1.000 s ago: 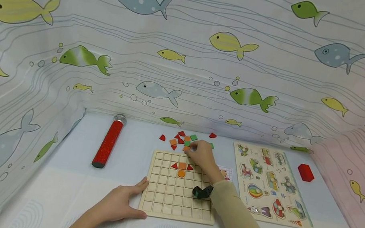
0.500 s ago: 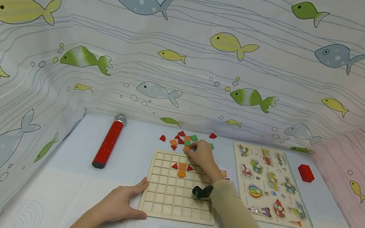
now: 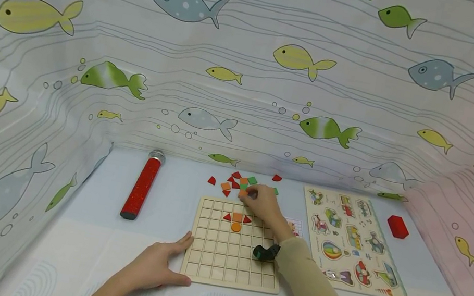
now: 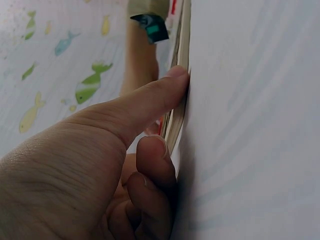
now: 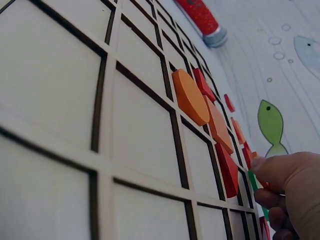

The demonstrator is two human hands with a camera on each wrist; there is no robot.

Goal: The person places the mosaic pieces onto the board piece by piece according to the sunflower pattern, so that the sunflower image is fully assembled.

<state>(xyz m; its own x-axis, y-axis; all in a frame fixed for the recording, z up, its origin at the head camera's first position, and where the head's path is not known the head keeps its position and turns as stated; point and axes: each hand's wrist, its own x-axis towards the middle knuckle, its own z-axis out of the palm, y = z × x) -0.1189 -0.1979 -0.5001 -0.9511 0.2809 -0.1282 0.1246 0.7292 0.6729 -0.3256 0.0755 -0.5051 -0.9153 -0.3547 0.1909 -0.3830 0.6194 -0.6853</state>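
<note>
A pale wooden grid board [image 3: 219, 260] lies in front of me. My left hand [image 3: 155, 265] rests at its front left corner, thumb on the front edge, forefinger stretched along the left side. The left wrist view shows the thumb [image 4: 150, 97] straight against the board's edge. Beyond the far edge, my right hand [image 3: 264, 203] pinches a small orange square tile [image 3: 242, 194] with its thumb and forefinger. On the board sit an orange square [image 3: 237, 217] between two red triangles [image 3: 227, 217] and an orange round piece [image 3: 236, 227] below it.
Loose red, orange and green pieces [image 3: 225, 187] lie behind the board. A red microphone-shaped object [image 3: 142, 187] lies left. To the right are a picture puzzle board [image 3: 345, 249], a red block [image 3: 397, 226] and a partly covered pattern card [image 3: 294, 225]. Fish-printed cloth [image 3: 251, 92] walls the space.
Both hands keep their places, the right at the loose pieces and the left at the board's corner. The head view has shifted slightly.
</note>
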